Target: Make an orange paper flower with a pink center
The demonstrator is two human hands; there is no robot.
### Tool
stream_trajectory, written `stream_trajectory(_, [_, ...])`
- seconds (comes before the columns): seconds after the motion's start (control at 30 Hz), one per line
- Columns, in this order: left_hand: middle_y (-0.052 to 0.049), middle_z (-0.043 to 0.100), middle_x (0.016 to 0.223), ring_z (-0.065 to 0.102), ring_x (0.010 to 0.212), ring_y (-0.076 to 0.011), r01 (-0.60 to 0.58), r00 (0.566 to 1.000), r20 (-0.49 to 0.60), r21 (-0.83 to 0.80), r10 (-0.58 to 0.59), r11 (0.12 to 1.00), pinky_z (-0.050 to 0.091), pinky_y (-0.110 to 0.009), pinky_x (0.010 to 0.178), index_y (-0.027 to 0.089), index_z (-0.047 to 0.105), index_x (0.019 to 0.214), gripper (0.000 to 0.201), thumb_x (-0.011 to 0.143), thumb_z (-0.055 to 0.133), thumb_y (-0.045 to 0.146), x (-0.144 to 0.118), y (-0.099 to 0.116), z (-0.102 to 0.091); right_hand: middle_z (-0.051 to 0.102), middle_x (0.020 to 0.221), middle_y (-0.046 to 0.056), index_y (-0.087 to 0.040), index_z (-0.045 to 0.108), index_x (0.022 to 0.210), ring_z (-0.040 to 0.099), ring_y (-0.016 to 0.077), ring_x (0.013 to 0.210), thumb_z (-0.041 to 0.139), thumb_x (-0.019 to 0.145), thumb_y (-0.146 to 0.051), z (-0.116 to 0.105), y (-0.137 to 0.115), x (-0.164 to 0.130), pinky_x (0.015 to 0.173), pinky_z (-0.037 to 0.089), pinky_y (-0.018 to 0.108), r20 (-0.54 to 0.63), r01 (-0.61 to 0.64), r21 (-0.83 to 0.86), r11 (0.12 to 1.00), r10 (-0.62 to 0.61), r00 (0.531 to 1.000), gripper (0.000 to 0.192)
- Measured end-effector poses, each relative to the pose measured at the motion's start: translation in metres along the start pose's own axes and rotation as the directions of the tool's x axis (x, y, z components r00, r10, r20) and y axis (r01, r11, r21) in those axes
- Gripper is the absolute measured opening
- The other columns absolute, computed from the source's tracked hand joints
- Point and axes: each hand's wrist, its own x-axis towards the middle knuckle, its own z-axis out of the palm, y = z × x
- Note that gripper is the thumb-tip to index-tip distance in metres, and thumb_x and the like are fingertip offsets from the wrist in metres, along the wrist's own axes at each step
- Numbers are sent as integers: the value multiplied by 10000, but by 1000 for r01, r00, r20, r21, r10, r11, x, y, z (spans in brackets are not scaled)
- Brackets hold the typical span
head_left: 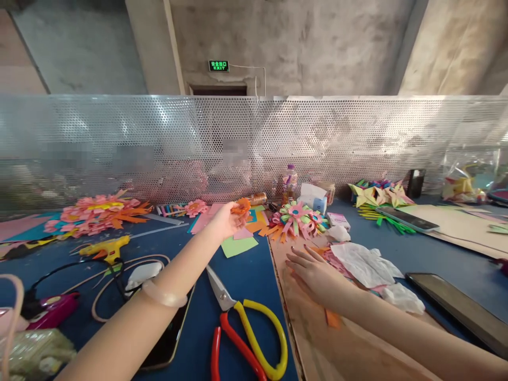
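Scissors (242,328) idle at bench (246,275) near edge; left hand (226,219) pinches orange paper flower (241,206) held up toward far edge, right hand (313,272) released, flat on cardboard sheet (309,338) — keep pinch light so petals don't crush, keep cardboard pinned.

Your arms are bare to the frame edge, no sleeves visible. Left wrist carries a pale translucent bangle (164,296). Both hands uncovered: no gloves; fingernails on your right hand (311,272) look dark.
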Motion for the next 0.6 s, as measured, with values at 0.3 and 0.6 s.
stream_trajectory(0.3, [-52,651,645,615,506,-127,-43,998,40,-177,51,983,480,-222,458,133,611,800,108,819,506,143,-35,23,-30,573,1109,83,-117,566,1108,549,222,1040,541,930,-241,21,-49,130,885,465,423,3,197,-50,979,-197,980,219])
stream_trajectory(0.6, [-35,599,594,585,485,-102,-69,998,-8,-289,70,955,470,-201,446,119,601,801,173,872,451,168,-51,34,-64,572,1098,79,-128,562,1113,578,207,965,561,921,-329,36,-55,212,820,502,399,156,-91,31,995,85,984,278])
